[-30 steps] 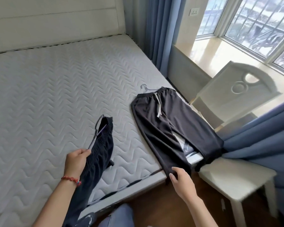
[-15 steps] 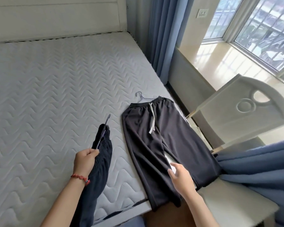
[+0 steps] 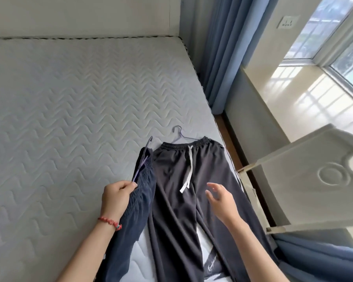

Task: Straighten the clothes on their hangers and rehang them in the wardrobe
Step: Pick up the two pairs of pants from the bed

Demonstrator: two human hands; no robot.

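Observation:
Dark grey drawstring trousers (image 3: 183, 192) lie flat on the mattress (image 3: 69, 119) near its right edge, waistband away from me. A thin wire hanger (image 3: 178, 135) pokes out from under that waistband. My left hand (image 3: 116, 197) pinches a purple hanger (image 3: 142, 161) together with a dark navy garment (image 3: 135, 216) that droops from it beside the trousers. My right hand (image 3: 222, 200) hovers with fingers spread just above the right trouser leg, holding nothing.
A white chair (image 3: 314, 180) stands close on the right, between the bed and the window sill (image 3: 293, 94). Blue curtains (image 3: 220, 58) hang at the bed's far right corner and bunch at the lower right. The white headboard (image 3: 80, 15) runs along the back.
My right hand has let go of the trouser leg and lifted up toward the waist area. My left hand has carried the hanger and navy garment closer to the trousers. The view has shifted forward.

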